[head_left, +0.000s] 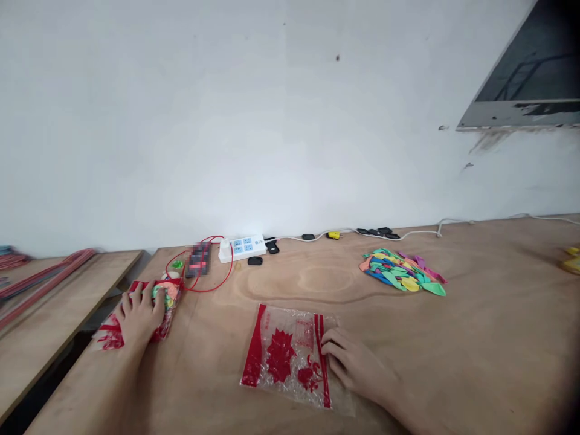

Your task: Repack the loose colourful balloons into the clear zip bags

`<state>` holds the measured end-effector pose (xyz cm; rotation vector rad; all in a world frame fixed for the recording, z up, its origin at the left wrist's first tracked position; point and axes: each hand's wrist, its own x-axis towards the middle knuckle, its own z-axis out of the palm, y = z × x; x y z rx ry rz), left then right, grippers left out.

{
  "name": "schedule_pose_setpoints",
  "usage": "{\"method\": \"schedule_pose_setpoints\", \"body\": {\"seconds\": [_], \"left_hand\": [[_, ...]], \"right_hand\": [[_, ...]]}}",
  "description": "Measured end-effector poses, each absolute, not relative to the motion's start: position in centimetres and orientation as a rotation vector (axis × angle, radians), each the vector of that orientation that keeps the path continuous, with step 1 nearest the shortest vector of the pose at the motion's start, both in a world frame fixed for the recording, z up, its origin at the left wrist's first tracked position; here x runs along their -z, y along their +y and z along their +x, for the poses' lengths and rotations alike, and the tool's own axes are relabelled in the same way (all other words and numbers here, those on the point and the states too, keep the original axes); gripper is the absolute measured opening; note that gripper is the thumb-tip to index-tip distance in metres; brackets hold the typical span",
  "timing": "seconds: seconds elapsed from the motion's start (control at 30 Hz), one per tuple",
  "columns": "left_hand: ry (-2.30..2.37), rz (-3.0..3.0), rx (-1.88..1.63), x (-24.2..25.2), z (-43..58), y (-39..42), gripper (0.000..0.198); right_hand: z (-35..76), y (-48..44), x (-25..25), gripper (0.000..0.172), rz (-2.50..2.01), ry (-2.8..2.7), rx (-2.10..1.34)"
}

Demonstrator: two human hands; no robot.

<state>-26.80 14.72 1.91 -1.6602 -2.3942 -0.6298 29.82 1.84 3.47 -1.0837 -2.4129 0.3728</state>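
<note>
On the left of the wooden table, my left hand (pixel 141 313) lies with fingers spread over a red-and-clear plastic bag (pixel 110 336). Colourful balloons (pixel 171 291) show inside that bag, partly covered by my fingers. At the centre front lies a second clear plastic bag (pixel 290 356) with red printing, flat and apparently without contents. My right hand (pixel 356 365) has its bent fingers on that bag's right edge; the thumb is hidden. Beyond the right hand, a loose heap of multicoloured balloons (pixel 403 270) rests on the tabletop.
A white power strip (pixel 242 247) with a cable sits near the wall. Beside it are a red cord (pixel 223 286) and a blurred dark object (pixel 198 260). Several small black pieces (pixel 255 261) and a yellow plug (pixel 333 235) lie along the wall. A gap separates another table (pixel 67 302) at left.
</note>
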Motion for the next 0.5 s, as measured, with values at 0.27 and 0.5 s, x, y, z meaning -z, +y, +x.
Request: {"method": "schedule_pose_setpoints", "body": {"seconds": [0.27,0.5], "left_hand": [[-2.497,-1.617,0.801,-4.1,-27.8,15.3,0.069],[-1.860,-1.921,1.037,-7.0,-18.0,10.2,0.054]], "right_hand": [[31.3,1.3,-2.5,0.036,-1.019,-2.396,-0.447],[32.9,1.4,-1.0,0.040,-1.049,-2.411,-0.434]]}}
